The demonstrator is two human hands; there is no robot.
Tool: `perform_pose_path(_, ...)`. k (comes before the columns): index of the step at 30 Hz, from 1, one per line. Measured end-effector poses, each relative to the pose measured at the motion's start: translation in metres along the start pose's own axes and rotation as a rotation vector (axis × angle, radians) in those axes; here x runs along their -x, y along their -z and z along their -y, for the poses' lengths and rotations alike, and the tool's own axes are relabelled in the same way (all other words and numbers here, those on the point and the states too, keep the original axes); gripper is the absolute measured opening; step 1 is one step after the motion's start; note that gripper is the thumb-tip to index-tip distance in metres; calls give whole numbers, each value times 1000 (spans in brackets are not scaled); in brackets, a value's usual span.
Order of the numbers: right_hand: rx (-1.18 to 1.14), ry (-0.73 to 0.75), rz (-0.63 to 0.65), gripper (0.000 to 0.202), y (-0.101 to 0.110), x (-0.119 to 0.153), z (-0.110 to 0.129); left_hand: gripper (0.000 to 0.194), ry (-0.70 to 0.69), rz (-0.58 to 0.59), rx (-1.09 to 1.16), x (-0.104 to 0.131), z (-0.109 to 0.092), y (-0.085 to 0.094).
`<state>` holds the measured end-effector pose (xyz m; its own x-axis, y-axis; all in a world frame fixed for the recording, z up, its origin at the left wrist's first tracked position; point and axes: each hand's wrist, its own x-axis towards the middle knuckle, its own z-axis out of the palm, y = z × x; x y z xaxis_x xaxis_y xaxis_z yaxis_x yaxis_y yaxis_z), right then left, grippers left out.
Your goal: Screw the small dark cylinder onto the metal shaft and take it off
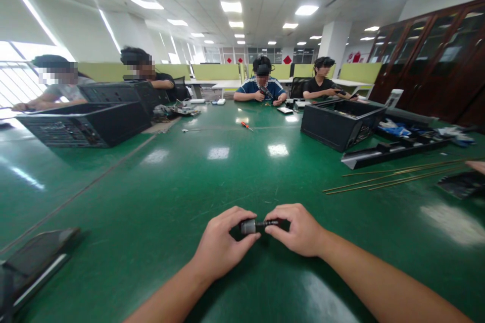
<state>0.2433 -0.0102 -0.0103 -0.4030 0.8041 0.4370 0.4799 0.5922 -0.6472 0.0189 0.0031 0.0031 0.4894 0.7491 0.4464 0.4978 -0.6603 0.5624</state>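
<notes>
My left hand (226, 237) is closed around the thick grey-black cylindrical end of a small metal tool part (249, 226). A thinner dark shaft with ring-like grooves runs from that cylinder to the right. The thumb and fingers of my right hand (297, 228) pinch this shaft near its end. Both hands hold the part level, just above the green table, with a short gap between the fingertips. I cannot make out exactly what kind of part it is.
Black computer cases (85, 126) stand left, and another case (339, 123) stands right. An orange screwdriver (246, 125) lies mid-table. Thin brass-coloured rods (382, 180) and a black metal rail (397, 151) lie right. Several people sit across the green table (162, 186).
</notes>
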Motion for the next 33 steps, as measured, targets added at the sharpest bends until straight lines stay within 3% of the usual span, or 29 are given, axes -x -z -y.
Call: perform_pose_path(33, 15, 0, -14, 10, 8, 0, -5, 24, -3, -29, -34, -2, 4, 1)
